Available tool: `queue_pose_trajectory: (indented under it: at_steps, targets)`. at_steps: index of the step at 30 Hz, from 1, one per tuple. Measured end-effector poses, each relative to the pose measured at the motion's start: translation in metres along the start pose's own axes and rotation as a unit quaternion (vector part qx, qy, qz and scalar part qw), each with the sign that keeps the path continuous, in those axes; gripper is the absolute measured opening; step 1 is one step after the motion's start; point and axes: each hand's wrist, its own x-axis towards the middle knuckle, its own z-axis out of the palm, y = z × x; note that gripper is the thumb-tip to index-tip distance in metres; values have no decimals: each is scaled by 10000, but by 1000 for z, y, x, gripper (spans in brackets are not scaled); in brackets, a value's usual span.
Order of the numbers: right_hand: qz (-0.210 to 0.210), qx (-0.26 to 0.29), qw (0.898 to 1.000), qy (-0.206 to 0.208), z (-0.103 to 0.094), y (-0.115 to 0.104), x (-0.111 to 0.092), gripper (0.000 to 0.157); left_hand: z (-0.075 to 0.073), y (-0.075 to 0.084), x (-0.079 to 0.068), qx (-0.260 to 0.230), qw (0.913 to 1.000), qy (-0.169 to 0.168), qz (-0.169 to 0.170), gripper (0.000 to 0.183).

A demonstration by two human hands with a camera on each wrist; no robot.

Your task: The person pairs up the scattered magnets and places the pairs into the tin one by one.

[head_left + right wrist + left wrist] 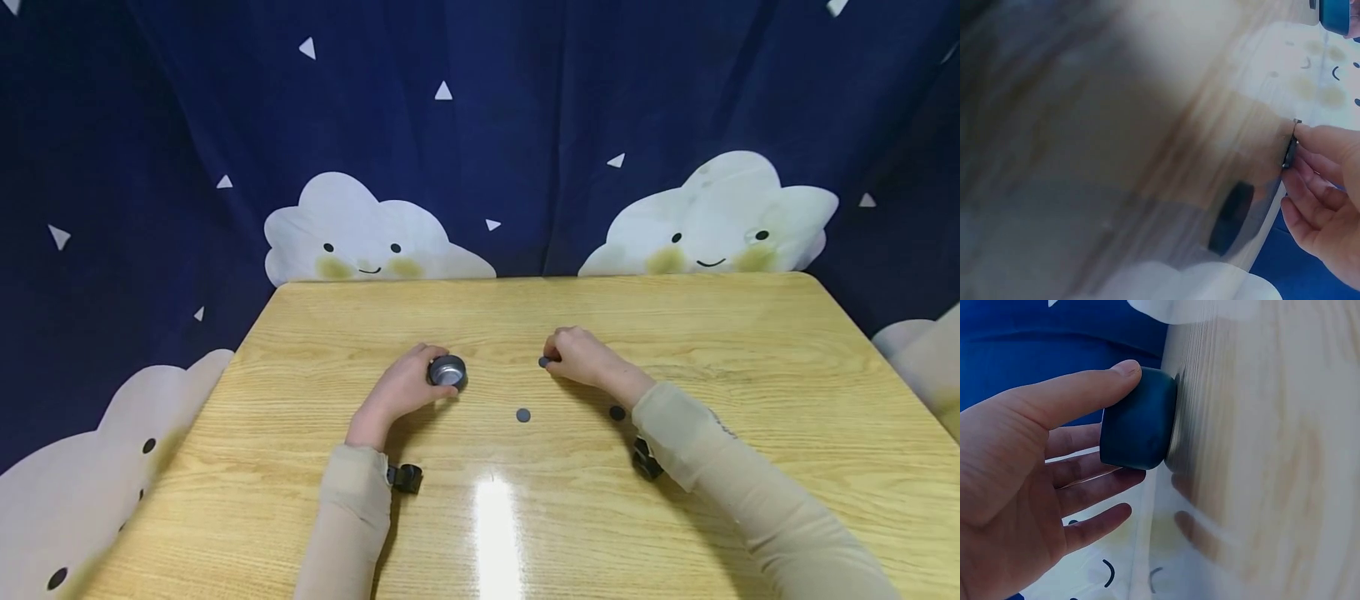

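Observation:
My left hand (405, 385) holds a small round metal tin (448, 375), dark outside and silvery inside, with its mouth facing up. In the left wrist view the thumb lies along the near side of the tin (1138, 422), and its base is right at the tabletop. To the right, my right hand (585, 358) pinches a small dark disc (543, 362) by its edge. The right wrist view shows this disc (1290, 153) between thumb and fingers, close over the wood. A second dark disc (523, 415) lies flat between the hands.
A third dark disc (617, 412) lies beneath the right forearm, near the sleeve cuff. Both hands work over a light wooden table (360, 325). A navy curtain (517, 125) with smiling clouds hangs right behind the table's far edge. A black camera (405, 477) sits at the left wrist.

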Motion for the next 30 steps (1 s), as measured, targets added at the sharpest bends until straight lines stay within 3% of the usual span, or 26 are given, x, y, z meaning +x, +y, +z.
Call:
queue_pose_trajectory:
  at_steps: [11, 30]
  targets:
    - [-284, -226, 9993, 85, 0, -3, 0, 12, 3, -2, 2, 46, 10000, 42, 0, 66]
    - [-309, -214, 9993, -12, 1, -4, 5, 8, 4, 2, 2, -42, 10000, 53, 37, 67]
